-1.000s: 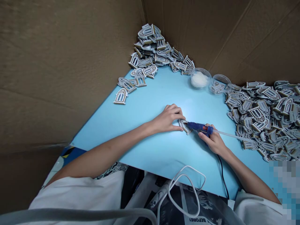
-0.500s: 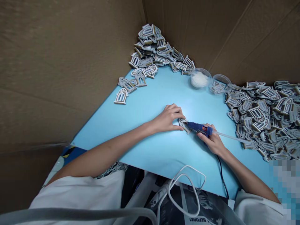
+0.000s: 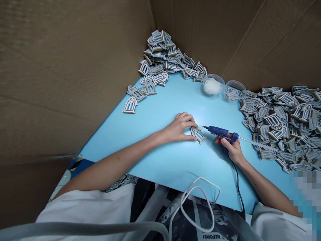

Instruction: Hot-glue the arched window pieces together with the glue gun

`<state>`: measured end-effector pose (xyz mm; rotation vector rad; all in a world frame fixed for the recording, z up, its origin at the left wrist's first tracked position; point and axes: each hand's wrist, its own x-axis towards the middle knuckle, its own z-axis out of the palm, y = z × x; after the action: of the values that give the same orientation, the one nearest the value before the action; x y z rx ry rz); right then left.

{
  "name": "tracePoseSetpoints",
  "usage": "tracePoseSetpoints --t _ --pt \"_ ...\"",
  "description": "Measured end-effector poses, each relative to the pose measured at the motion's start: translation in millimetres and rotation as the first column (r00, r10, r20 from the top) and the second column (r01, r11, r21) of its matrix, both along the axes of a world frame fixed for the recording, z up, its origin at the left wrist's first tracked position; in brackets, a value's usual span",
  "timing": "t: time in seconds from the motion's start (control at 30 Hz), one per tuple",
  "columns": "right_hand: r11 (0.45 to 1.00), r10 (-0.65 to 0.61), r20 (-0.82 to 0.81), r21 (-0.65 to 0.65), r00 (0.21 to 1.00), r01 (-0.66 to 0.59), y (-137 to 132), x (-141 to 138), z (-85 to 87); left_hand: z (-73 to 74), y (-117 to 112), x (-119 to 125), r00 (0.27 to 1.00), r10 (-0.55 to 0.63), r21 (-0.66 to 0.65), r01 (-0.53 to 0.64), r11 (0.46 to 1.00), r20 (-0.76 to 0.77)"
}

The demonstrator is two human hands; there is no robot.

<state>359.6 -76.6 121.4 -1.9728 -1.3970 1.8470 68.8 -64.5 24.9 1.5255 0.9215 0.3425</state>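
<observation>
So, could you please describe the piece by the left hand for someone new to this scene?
On the pale blue board, between the two heaps, find the person's left hand. Beside it lies an arched, window-shaped grey and tan piece. Unlike its heaped neighbours, it lies alone, a blue glue gun's nozzle pointing at it.

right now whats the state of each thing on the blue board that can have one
left hand, resting on the board, fingertips at the arched window piece
arched window piece, lying flat on the board
hot glue gun, nozzle aimed toward the piece, apart from it
right hand, gripping the gun
glue stick, sticking out of the gun's back
clear tub, holding white fluff
second clear tub, holding a few pieces
</observation>
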Motion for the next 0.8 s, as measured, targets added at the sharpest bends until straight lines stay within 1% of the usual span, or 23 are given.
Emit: tracePoseSetpoints --t 0.13,0.23,0.33,0.43,0.47,0.5,0.53,0.57,0.63,0.67,0.7,0.77,0.8 --pt "1.000 0.012 0.000 -0.008 1.000 -0.012 -1 2 -1.2 0.8 1 1 0.997 0.053 0.000 -0.053 0.999 0.063" --pt "1.000 0.026 -0.012 -0.010 1.000 -0.026 -4 3 -1.8 1.6 1 3 0.985 0.112 0.013 -0.115 0.993 0.128" --pt "0.997 0.033 0.021 0.072 0.999 -0.035 -7 2 -0.3 4.3 3 5 0.968 0.192 -0.008 -0.194 0.981 0.162" --pt "0.984 -0.005 0.099 0.176 0.995 -0.013 -4 0 2.7 9.2 6 4 0.939 0.300 -0.107 -0.285 0.953 0.171" --pt "0.976 0.008 0.146 0.213 0.989 -0.039 -2 0 3.5 11.3 7 3 0.928 0.334 -0.154 -0.310 0.938 0.167" --pt "0.962 0.049 0.213 0.253 0.976 -0.104 1 1 4.2 13.4 7 3 0.916 0.369 -0.215 -0.333 0.918 0.156" --pt "0.937 0.115 0.300 0.285 0.947 -0.204 5 1 4.7 15.5 7 3 0.905 0.402 -0.282 -0.353 0.892 0.138" --pt "0.897 0.194 0.398 0.298 0.897 -0.326 8 3 5.1 17.5 7 4 0.897 0.427 -0.345 -0.367 0.864 0.116" --pt "0.798 0.334 0.568 0.255 0.752 -0.547 15 7 5.8 21.0 4 8 0.891 0.447 -0.439 -0.372 0.818 0.078" --pt "0.764 0.377 0.620 0.212 0.688 -0.609 17 9 6.1 22.6 2 11 0.893 0.444 -0.464 -0.365 0.807 0.069" --pt "0.744 0.408 0.655 0.166 0.636 -0.648 19 11 6.5 24.0 0 14 0.900 0.431 -0.472 -0.352 0.808 0.066" --pt "0.733 0.452 0.694 0.070 0.561 -0.677 23 16 7.8 27.2 -4 20 0.917 0.393 -0.463 -0.323 0.825 0.061" --pt "0.733 0.476 0.696 0.024 0.538 -0.680 25 19 9.0 29.3 -5 21 0.927 0.371 -0.454 -0.308 0.836 0.055"
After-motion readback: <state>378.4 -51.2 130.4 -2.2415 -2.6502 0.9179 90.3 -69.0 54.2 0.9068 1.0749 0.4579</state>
